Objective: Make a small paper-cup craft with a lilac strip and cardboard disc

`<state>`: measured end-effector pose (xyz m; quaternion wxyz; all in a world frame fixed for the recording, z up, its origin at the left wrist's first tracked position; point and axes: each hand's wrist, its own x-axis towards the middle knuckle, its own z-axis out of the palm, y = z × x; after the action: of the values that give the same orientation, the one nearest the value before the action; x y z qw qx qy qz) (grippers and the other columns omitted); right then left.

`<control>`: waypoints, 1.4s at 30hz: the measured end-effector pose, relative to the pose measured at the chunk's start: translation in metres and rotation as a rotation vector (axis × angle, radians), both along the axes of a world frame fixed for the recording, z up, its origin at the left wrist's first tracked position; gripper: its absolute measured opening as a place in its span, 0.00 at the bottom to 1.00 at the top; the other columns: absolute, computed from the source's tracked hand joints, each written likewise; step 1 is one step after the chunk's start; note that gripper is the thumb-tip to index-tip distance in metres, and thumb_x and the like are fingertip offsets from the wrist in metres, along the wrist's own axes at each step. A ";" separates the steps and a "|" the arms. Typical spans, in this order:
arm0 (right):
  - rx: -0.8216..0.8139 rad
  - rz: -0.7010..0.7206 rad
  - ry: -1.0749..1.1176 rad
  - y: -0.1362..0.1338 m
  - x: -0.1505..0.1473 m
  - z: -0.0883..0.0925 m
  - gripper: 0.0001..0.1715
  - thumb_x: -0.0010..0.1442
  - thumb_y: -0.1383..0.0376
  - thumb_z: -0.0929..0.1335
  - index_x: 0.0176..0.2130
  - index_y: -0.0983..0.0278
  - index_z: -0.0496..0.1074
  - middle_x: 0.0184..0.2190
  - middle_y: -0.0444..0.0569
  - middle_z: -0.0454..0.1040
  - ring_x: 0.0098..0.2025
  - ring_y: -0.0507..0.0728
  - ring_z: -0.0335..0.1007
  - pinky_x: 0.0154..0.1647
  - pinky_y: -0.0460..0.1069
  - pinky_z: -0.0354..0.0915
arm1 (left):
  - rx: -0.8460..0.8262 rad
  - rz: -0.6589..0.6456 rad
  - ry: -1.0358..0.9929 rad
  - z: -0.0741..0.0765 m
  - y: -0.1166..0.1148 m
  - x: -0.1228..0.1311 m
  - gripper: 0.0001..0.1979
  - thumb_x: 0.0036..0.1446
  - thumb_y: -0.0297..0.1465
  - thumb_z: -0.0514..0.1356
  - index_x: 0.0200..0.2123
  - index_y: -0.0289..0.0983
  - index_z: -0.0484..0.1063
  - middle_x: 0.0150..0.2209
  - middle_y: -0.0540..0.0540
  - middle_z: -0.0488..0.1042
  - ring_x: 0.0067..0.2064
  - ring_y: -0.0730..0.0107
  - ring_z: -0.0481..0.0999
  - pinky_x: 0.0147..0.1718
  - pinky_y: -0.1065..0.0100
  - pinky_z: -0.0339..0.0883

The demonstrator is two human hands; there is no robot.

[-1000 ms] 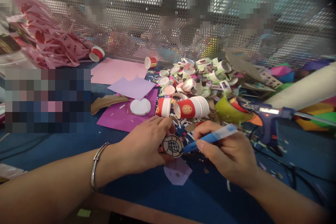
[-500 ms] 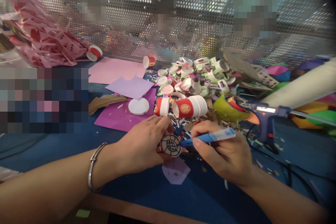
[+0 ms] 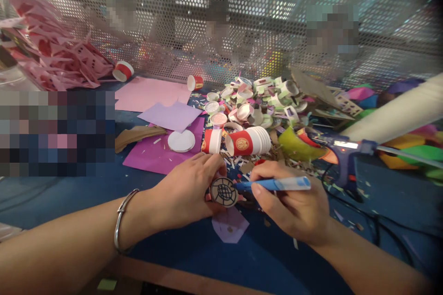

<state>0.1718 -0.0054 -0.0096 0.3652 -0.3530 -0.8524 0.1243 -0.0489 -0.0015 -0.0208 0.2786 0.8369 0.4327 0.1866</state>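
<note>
Held in my left hand (image 3: 194, 184) is a small round paper piece (image 3: 224, 192), perhaps a cut cup base, with a dark grid drawn inside a circle on its face. Pink strips stick out at its sides. My right hand (image 3: 294, 205) grips a blue marker (image 3: 273, 185), its tip at the upper right edge of the drawn face. Whether the tip touches cannot be told. Just beyond my hands lie a stack of red and white paper cups (image 3: 247, 142) on its side and another cup (image 3: 212, 141). Below the round piece rests a lilac paper scrap (image 3: 231, 226).
Purple (image 3: 145, 159) and pink paper sheets (image 3: 148, 94) lie at the left, with white paper discs (image 3: 182, 141). A heap of cut cup pieces (image 3: 249, 101) stands near the perforated screen (image 3: 166, 32). At the right are a glue gun (image 3: 346, 152) and its cable (image 3: 374, 219).
The marker has tilted nearer to level, and its tip has moved up slightly along the edge of the round piece. My left hand keeps its hold; the view has shifted a little.
</note>
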 end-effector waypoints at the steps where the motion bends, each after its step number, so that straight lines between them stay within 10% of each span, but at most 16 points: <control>1: -0.002 0.004 -0.002 0.000 0.000 -0.001 0.03 0.61 0.68 0.65 0.34 0.60 0.69 0.25 0.43 0.73 0.24 0.51 0.69 0.26 0.48 0.64 | 0.003 0.001 -0.001 0.000 0.000 0.000 0.22 0.43 0.31 0.69 0.41 0.39 0.65 0.40 0.45 0.74 0.41 0.58 0.74 0.36 0.61 0.66; 42: -0.038 0.027 0.007 0.002 -0.004 -0.007 0.04 0.63 0.66 0.65 0.37 0.63 0.70 0.28 0.43 0.74 0.27 0.49 0.69 0.30 0.46 0.65 | -0.002 -0.002 -0.030 -0.003 0.000 -0.001 0.22 0.44 0.32 0.70 0.42 0.37 0.66 0.38 0.46 0.73 0.39 0.60 0.72 0.34 0.62 0.64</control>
<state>0.1680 -0.0031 -0.0163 0.3596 -0.3478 -0.8534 0.1465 -0.0501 -0.0014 -0.0241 0.2860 0.8341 0.4280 0.1982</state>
